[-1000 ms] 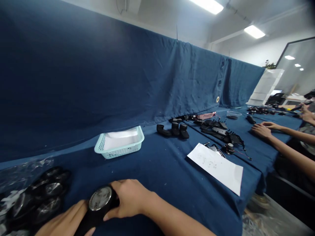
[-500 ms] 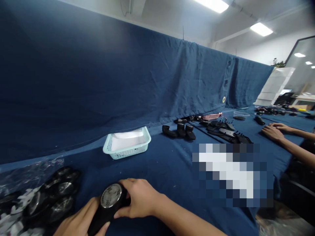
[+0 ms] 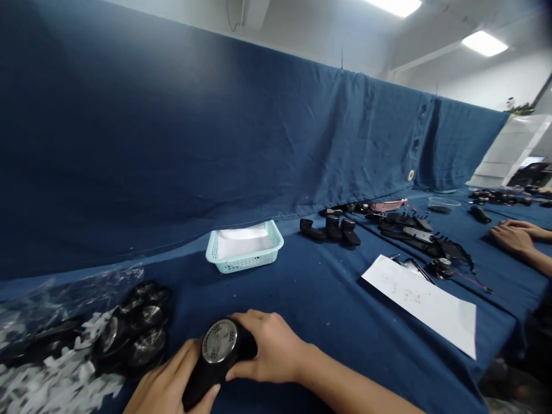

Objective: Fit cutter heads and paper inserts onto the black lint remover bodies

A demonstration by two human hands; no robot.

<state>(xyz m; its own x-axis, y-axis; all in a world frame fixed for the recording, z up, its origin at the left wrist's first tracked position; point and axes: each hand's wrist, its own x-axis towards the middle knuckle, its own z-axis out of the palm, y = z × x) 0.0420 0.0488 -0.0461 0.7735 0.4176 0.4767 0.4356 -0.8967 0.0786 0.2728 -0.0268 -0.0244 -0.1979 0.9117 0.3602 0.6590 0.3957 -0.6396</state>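
Black fabric shaver (image 3: 215,356), perforated metal disc (image 3: 219,340) upward, is held at the blue-draped table (image 3: 319,305); contact with the cloth cannot be told. Left hand (image 3: 170,379) wraps the handle (image 3: 197,388); right hand (image 3: 271,348) clasps the head's side, thumb opposing fingers. This grip presumably steadies the body and leaves the disc uncovered. Black round-headed parts (image 3: 146,346) and white plastic pieces (image 3: 60,382) lie left, apparently grouped within reach.

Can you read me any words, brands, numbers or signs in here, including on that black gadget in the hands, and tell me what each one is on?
None can be read.
White paper on the table: faint grey marks, too blurred to read.
Black gadget: no lettering shows.
Screen at far right: too small to read.
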